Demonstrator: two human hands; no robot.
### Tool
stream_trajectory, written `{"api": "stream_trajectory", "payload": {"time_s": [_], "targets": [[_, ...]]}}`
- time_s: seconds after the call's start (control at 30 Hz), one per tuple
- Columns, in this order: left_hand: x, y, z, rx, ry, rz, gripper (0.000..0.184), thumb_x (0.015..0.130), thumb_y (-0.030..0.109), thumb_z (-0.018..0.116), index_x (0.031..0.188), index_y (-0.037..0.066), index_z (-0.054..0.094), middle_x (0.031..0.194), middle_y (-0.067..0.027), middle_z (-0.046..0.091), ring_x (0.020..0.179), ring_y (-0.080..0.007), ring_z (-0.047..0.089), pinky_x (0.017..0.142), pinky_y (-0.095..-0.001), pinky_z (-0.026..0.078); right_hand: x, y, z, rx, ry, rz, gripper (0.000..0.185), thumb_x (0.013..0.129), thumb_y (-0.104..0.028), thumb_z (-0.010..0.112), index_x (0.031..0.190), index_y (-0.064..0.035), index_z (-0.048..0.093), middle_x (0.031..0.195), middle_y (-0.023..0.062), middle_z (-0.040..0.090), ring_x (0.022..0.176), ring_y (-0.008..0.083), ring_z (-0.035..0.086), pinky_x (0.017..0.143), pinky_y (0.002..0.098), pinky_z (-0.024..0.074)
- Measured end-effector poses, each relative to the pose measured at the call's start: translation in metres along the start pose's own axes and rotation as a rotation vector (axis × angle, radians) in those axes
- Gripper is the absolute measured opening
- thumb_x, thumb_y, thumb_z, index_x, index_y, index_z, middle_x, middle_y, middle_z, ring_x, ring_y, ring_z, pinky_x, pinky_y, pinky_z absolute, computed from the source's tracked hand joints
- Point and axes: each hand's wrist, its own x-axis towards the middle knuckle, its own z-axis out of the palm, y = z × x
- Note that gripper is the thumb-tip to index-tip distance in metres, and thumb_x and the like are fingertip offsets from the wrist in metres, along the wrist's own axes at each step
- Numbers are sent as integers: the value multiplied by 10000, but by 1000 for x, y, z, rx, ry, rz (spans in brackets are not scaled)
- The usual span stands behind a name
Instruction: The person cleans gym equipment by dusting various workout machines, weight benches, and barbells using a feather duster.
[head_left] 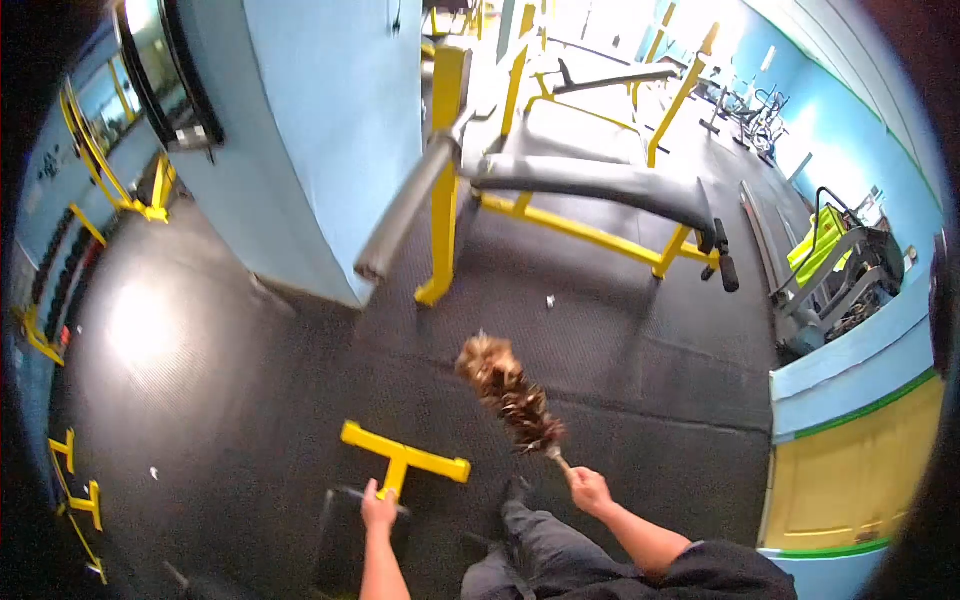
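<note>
My right hand [591, 492] is closed round the thin handle of a feather duster [510, 395]. The duster's brown, fluffy head points up and to the left above the dark floor. My left hand [379, 508] is held low in front of me, its fingers slightly apart and nothing visible in them. Just beyond those fingers is a yellow T-shaped metal frame [405, 456] of a piece of gym equipment. A thin dark bar runs close by the hand; whether the fingers touch the bar or the frame I cannot tell.
Ahead stands a padded black bench [600, 185] on a yellow frame, with a grey barbell [410, 210] jutting towards me. A blue pillar [330, 130] rises at left. On the right are a low blue wall [840, 365] and a treadmill [850, 265]. Small white scraps lie on the floor.
</note>
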Motion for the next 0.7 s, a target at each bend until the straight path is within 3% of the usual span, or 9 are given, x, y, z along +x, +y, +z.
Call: {"api": "stream_trajectory", "payload": {"time_s": [0.07,0.17,0.2,0.27,0.37,0.43,0.5,0.57,0.7], "targets": [[-43,113,-16,-64,-7,-14,635,768,247,695,1289,-17,444,1211,-209,542,1105,-273,543,919,-350,425,0,-63,-52,96,91,-107,241,906,-244,522,972,-36,624,695,85,602,642,124,558,595,306,458],[-28,202,-14,-313,92,206,667,836,248,637,1371,11,316,1306,-233,433,1135,-295,507,961,-356,390,20,-124,-90,297,60,-388,184,898,-180,546,988,-32,606,692,90,594,639,114,553,574,288,456],[-22,240,-17,-515,47,333,690,866,257,597,1402,31,226,1352,-251,358,1197,-316,446,1009,-361,343,36,-137,-90,360,60,-507,141,889,-133,563,978,-30,597,691,107,601,626,138,575,548,272,446],[-31,317,-22,-503,323,561,683,884,291,562,1399,23,203,1353,-242,344,1219,-307,408,1013,-374,333,75,-167,-92,302,105,-823,149,870,-150,551,1004,-96,588,816,162,626,703,313,620,609,373,497],[-32,411,-29,-299,751,855,620,884,291,544,1387,59,267,1323,-214,382,1196,-326,410,986,-413,350,141,-198,-100,-98,135,-832,111,859,-155,535,959,-144,579,813,145,627,743,357,606,619,435,492],[-21,455,-32,-43,843,983,637,819,315,606,1352,81,348,1329,-176,388,1217,-337,377,1010,-489,286,183,-218,-107,100,135,-703,85,858,-185,514,927,-166,561,768,124,608,727,365,596,598,466,475],[-17,500,-25,170,790,811,668,771,344,640,1332,91,380,1331,-161,390,1236,-338,353,1022,-525,232,211,-250,-123,150,121,-641,87,862,-197,512,927,-160,556,747,124,599,708,369,589,587,469,469],[-14,510,-6,355,658,618,700,722,373,674,1312,101,412,1333,-147,392,1254,-338,330,1035,-560,177,221,-261,-155,7,165,-857,88,875,-213,502,912,-146,546,743,127,595,679,369,590,575,471,470],[5,503,25,640,892,552,730,668,425,676,1295,150,422,1365,-112,360,1286,-316,292,1041,-596,94,240,-252,-168,-161,41,-1046,89,878,-210,503,899,-130,536,729,138,571,631,358,592,545,463,475]]}}
